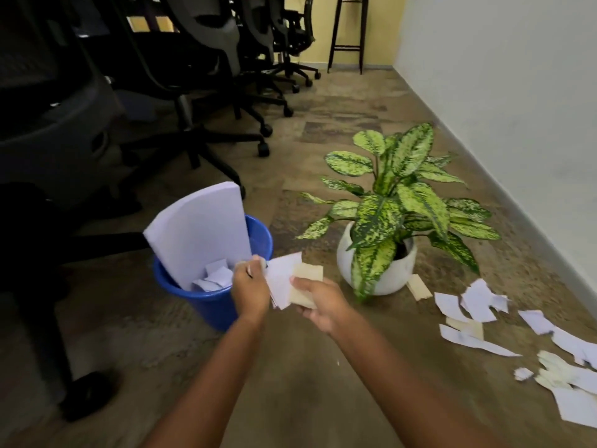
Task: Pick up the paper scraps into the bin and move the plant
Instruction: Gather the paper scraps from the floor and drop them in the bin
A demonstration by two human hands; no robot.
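A blue bin (206, 305) stands on the carpet at centre left, with a large white sheet (197, 231) leaning in it and small scraps at the bottom. My left hand (250, 291) and my right hand (318, 302) together hold a bunch of white and cream paper scraps (286, 279) just right of the bin's rim. A spotted green plant in a round white pot (381, 273) sits to the right of the bin. Several loose paper scraps (478, 305) lie on the floor at the right, running to the frame's edge.
Black wheeled office chairs (181, 101) line the left side, one close to the bin. A white wall (517, 108) runs along the right. A dark bar stool (349, 30) stands at the far end. One cream scrap (419, 287) lies against the pot.
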